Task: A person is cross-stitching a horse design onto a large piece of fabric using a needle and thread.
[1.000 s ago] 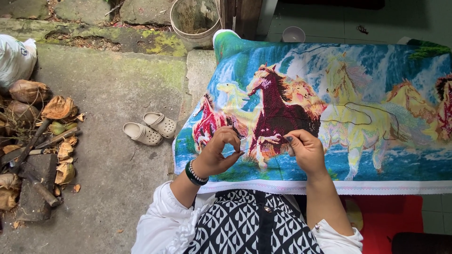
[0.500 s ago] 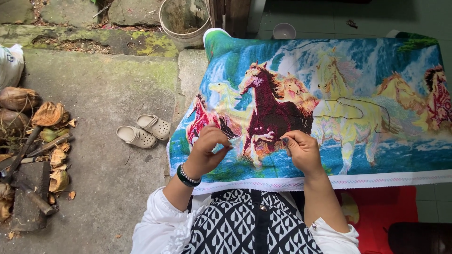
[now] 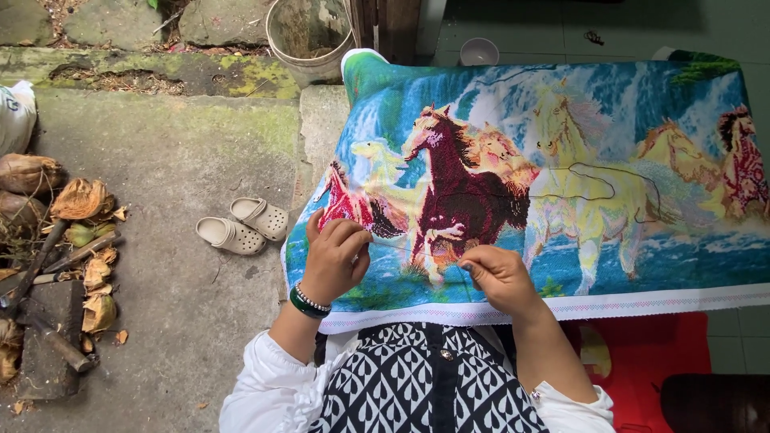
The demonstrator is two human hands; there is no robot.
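A large embroidered cloth (image 3: 626,96) with coloured horses and a waterfall lies stretched in front of me. My left hand (image 3: 335,258) rests on its lower left part beside a red horse, fingers curled, a green and beaded bracelet on the wrist. Over the lower middle, below the dark maroon horse (image 3: 465,200), my right hand (image 3: 497,275) has its fingertips pinched together as if on a needle, which is too small to see. A dark thread (image 3: 618,188) loops across the pale yellow horse to the right.
A pair of beige clogs (image 3: 241,224) sits on the concrete to the left. Coconut husks and tools (image 3: 64,240) lie at the far left. A worn bucket (image 3: 309,36) and a small cup (image 3: 479,52) stand beyond the cloth. A red mat (image 3: 650,361) lies under the cloth's edge.
The view has shifted, so the cloth sits further right and lower in view. My right hand has drawn down and right, away from the left hand, which stays on the cloth.
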